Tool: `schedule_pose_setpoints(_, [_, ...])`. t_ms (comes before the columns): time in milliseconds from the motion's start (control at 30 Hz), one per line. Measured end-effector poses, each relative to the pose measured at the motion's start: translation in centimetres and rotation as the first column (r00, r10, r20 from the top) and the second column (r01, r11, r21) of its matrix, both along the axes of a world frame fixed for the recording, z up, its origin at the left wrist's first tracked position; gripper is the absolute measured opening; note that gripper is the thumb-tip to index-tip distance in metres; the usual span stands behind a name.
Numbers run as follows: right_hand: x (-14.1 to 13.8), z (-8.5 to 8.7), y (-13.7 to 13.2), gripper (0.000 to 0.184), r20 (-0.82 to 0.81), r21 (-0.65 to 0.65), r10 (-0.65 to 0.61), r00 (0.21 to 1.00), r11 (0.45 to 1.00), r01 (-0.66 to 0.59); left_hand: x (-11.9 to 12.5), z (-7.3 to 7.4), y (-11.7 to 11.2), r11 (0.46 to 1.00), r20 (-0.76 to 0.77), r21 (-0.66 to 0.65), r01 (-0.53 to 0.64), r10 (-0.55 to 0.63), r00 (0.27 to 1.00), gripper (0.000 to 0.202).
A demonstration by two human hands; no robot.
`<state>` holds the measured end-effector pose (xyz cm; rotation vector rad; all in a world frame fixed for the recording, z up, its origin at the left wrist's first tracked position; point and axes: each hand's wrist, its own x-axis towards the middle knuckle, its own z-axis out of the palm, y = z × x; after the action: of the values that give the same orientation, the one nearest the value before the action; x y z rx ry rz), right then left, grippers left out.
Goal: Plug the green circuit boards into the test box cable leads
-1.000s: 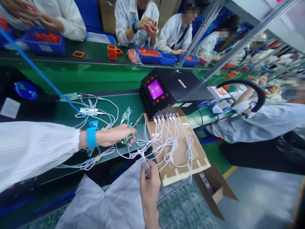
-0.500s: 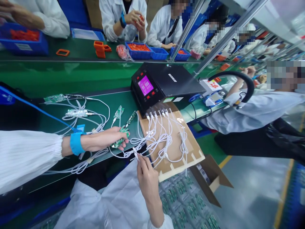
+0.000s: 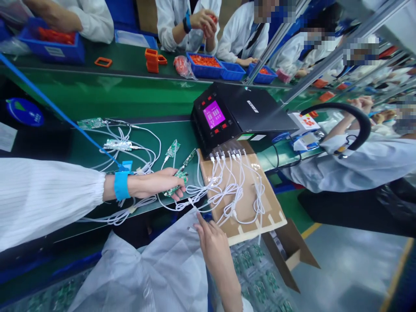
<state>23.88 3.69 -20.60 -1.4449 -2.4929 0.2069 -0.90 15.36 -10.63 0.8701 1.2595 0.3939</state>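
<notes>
right hand (image 3: 216,246) shifted lower, perhaps on plug (image 3: 190,229); cables (image 3: 195,190) strew green bench (image 3: 178,131)

Green boards (image 3: 170,190), perhaps two, in left hand (image 3: 160,182)

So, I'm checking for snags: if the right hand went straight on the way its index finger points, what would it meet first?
The right hand would likely meet the white cable connector just ahead of it first; depth is unclear, so the two may already touch.
</notes>
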Motion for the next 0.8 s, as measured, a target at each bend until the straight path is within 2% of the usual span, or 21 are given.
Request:
schedule_pose_setpoints(100, [-0.8,-0.5,1.5,0.033,0.169,0.01,-0.033,0.985,0.999,0.032,0.0,-0.6,0.0,1.0,0.035,0.005,-0.011,0.011,0.999,0.02])
schedule_pose_setpoints(200, [-1.9,-0.2,2.9,0.031,0.318,-0.076,-0.065,0.946,0.993,0.094,0.2,-0.7,0.0,0.999,0.126,0.0,-0.049,0.048,0.991,0.026])
schedule_pose_setpoints(300, [-2.5,0.4,4.1,0.016,0.411,-0.159,-0.035,0.911,0.981,0.11,0.5,-0.3,0.0,0.994,0.201,0.002,-0.106,0.103,0.974,0.033])
schedule_pose_setpoints(367, [-2.1,0.8,4.6,0.012,0.424,-0.188,0.008,0.906,0.979,0.079,0.5,-0.2,0.0,0.992,0.209,0.007,-0.129,0.125,0.97,0.033])
schedule_pose_setpoints(467, [-0.5,1.5,4.8,0.011,0.294,-0.177,0.112,0.949,0.982,-0.061,0.5,-0.2,0.1,0.986,0.159,-0.014,-0.164,0.164,0.974,0.026])
schedule_pose_setpoints(567, [1.4,2.3,4.6,0.013,0.028,-0.055,0.185,0.982,0.981,-0.184,0.5,-0.2,0.2,0.981,0.139,-0.061,-0.184,0.191,0.972,0.014])
schedule_pose_setpoints(667, [2.4,2.7,4.7,0.014,-0.189,0.093,0.169,0.967,0.984,-0.153,0.5,0.0,0.2,0.982,0.167,-0.064,-0.178,0.187,0.968,0.014])
schedule_pose_setpoints(800, [2.0,2.4,5.2,0.014,-0.369,0.165,0.184,0.911,0.978,-0.131,0.8,0.5,-0.1,0.985,0.112,0.03,-0.168,0.164,0.98,0.01])
